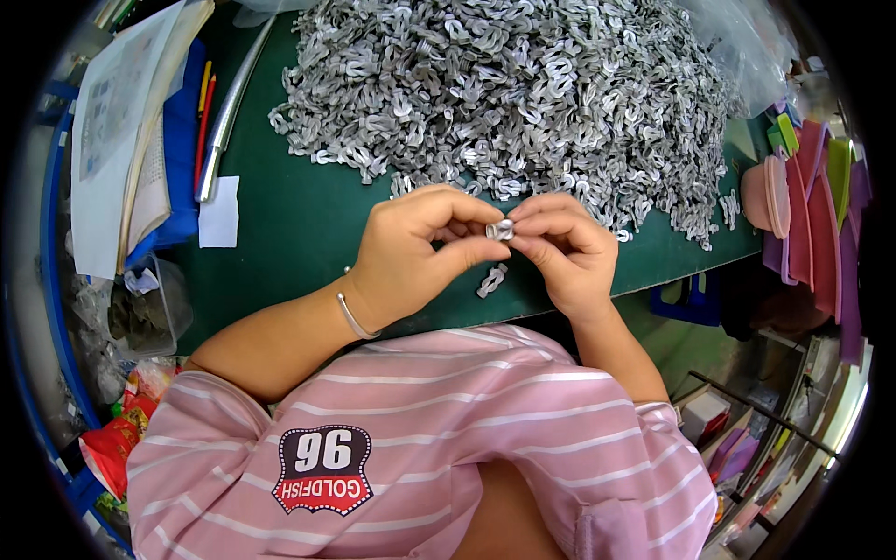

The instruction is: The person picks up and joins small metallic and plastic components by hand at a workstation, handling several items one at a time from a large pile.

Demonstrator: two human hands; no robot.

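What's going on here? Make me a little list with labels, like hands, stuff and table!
left hand: pinches the small metal clip from the left
right hand: pinches the same clip from the right
loose clip: lies on the mat just below the hands
pile of metal clips: big grey heap behind the hands
table mat: dark green
left wrist: thin silver bangle
left side: papers, white paper slip
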